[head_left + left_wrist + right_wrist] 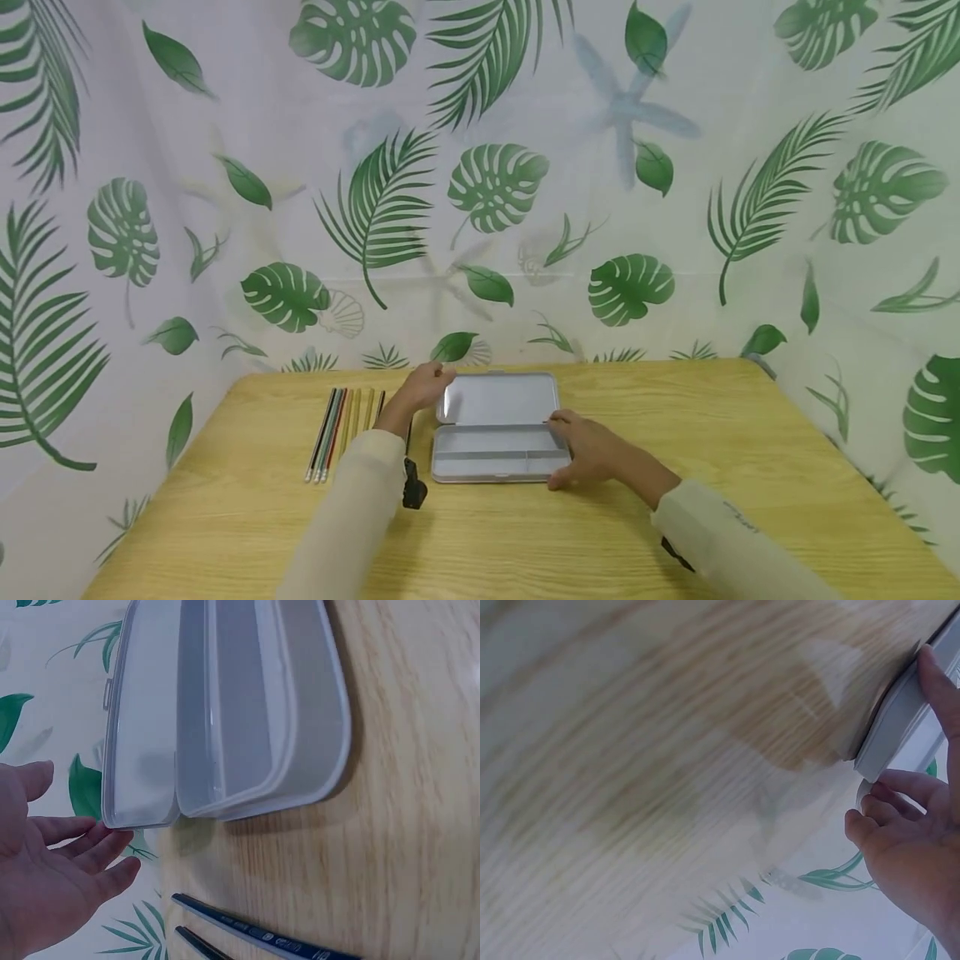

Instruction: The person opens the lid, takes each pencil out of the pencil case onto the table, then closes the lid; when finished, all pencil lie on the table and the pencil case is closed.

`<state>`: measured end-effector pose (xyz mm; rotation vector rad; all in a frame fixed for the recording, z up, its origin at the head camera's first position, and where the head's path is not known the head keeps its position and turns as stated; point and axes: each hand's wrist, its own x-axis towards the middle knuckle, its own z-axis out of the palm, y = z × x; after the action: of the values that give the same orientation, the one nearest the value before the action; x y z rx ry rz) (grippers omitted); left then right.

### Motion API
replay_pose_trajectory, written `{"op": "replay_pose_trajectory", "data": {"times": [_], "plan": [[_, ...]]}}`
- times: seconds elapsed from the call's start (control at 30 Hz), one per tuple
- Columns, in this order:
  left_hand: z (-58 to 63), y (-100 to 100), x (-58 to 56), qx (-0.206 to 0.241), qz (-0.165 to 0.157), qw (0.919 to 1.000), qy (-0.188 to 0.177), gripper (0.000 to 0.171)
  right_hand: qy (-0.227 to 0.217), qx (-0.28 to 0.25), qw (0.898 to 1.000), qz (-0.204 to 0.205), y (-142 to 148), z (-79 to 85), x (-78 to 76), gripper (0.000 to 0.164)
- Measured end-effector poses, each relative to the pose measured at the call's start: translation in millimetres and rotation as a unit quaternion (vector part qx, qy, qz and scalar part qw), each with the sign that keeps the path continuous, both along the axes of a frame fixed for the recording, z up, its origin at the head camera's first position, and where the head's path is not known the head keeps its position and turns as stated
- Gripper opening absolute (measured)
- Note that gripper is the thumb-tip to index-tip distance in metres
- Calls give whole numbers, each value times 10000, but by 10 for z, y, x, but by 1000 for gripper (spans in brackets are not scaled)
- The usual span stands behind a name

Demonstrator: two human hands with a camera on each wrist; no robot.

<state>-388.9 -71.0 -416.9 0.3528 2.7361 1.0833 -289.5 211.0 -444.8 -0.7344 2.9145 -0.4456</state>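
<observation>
A grey-white pencil case (480, 455) lies open on the table, its lid (502, 400) tilted back at the far side. Long compartments and a short divider show inside it, with nothing in them. My left hand (426, 387) is at the lid's left edge; in the left wrist view its fingers (112, 851) are extended and the tips touch the lid's corner. The right hand (596, 450) holds the right end of the case, with the thumb (936, 686) along the front and the other fingers at the back.
Left of the case several pencils (330, 433) lie side by side on the wooden table (487, 542), dark, red, green and natural wood ones. Two dark pencils (247, 928) lie close to the case's left end. Behind the table hangs a leaf-printed cloth (525, 275).
</observation>
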Motion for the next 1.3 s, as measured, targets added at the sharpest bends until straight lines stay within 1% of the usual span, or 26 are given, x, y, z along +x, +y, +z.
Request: {"op": "replay_pose_trajectory", "data": {"times": [0.17,0.2,0.33,0.4,0.47,0.57,0.7,0.8,0.9,0.97,1.0,1.07,1.13,1.23,1.3], "plan": [[71,-27,13,-147,-154,9983,544,38,331,12,9995,-7,0,-2,9,95],[81,-31,20,-144,-193,9979,602,37,387,1,9992,-12,1,-7,13,95],[118,-54,53,-107,-203,9954,926,35,339,-77,9993,-148,16,-48,24,96],[138,-76,89,-59,-167,9957,907,34,267,-136,9993,-225,20,-67,27,97],[165,-92,136,25,-96,9967,810,32,182,-233,9991,-301,29,-83,33,97],[194,-125,214,132,-189,9972,707,29,201,-304,9987,-352,42,-93,44,96],[214,-191,318,308,-473,9950,827,21,323,-290,9982,-403,33,-67,59,92],[217,-260,418,379,-714,9930,865,16,352,-358,9978,-435,9,-50,48,91],[196,-304,538,516,-1017,9908,727,12,266,-553,9969,-495,17,-51,42,92],[182,-322,612,523,-1318,9877,662,16,116,-788,9955,-511,36,-45,37,91],[169,-331,642,470,-1453,9863,630,21,0,-936,9943,-519,49,-41,37,88],[147,-347,698,250,-1689,9835,591,30,-164,-1150,9920,-491,74,-28,40,77],[113,-368,739,2,-1857,9808,601,36,-354,-1381,9888,-429,96,-7,50,71],[69,-395,787,-191,-1915,9798,551,37,-642,-1455,9859,-530,114,26,66,64],[36,-406,812,-252,-1930,9793,559,37,-771,-1406,9850,-644,125,52,77,70]]}}
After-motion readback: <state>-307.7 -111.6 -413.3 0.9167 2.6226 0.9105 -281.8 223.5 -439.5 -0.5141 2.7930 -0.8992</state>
